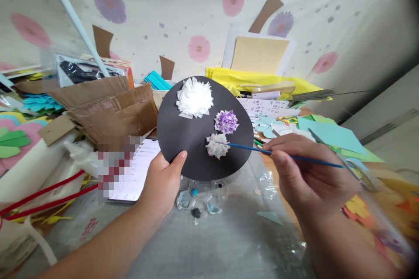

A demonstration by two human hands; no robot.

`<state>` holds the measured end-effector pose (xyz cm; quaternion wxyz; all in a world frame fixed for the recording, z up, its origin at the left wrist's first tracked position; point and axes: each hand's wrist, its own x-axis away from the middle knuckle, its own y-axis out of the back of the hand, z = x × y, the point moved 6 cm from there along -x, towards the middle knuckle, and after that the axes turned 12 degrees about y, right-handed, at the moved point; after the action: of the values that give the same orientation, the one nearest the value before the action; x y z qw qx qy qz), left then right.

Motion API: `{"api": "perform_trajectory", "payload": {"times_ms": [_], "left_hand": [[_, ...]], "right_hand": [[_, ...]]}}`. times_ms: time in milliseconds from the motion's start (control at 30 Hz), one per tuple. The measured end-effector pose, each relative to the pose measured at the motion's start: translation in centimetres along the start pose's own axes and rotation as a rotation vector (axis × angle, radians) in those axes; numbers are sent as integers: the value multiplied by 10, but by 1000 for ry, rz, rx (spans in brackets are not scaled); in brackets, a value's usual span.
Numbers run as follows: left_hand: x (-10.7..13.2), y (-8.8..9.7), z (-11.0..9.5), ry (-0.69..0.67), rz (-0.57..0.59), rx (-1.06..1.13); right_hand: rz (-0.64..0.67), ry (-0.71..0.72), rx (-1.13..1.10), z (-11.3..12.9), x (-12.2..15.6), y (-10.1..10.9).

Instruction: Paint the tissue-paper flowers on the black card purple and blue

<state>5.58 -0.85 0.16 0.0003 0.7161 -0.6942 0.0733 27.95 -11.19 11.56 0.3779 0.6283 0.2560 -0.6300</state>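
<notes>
My left hand point(163, 178) grips the lower left edge of a round black card point(183, 139), thumb on its face, and holds it tilted up above the table. Three ruffled paper flowers sit on the card: a large white flower point(194, 97), a purple-and-white flower point(226, 121) and a smaller greyish-white flower point(218, 145). Pinched in my right hand point(310, 170) is a thin blue paintbrush point(248, 147). Its tip touches the greyish-white flower, and the bristles are hard to make out against the petals.
Below the card, small clear paint cups point(185, 199) stand on a grey plastic sheet point(209, 244). A cardboard box point(111, 109), a glue bottle point(78, 154) and a phone point(134, 174) are at left. Scissors point(355, 170) and coloured paper point(334, 133) lie at right.
</notes>
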Motion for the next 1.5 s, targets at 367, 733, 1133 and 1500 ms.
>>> {"api": "perform_trajectory", "payload": {"times_ms": [367,733,1133,1500], "left_hand": [[4,0,-9,-54,-49,-186],[8,3,-12,-63,-103,-315],[10,1,-16,-86,-110,-345],[0,3,-7,-29,-58,-87]], "right_hand": [[139,-7,5,2,5,-8],[164,-4,69,-2,7,-6],[180,-14,11,3,3,-4],[-118,-121,-23,-1,6,9]]}}
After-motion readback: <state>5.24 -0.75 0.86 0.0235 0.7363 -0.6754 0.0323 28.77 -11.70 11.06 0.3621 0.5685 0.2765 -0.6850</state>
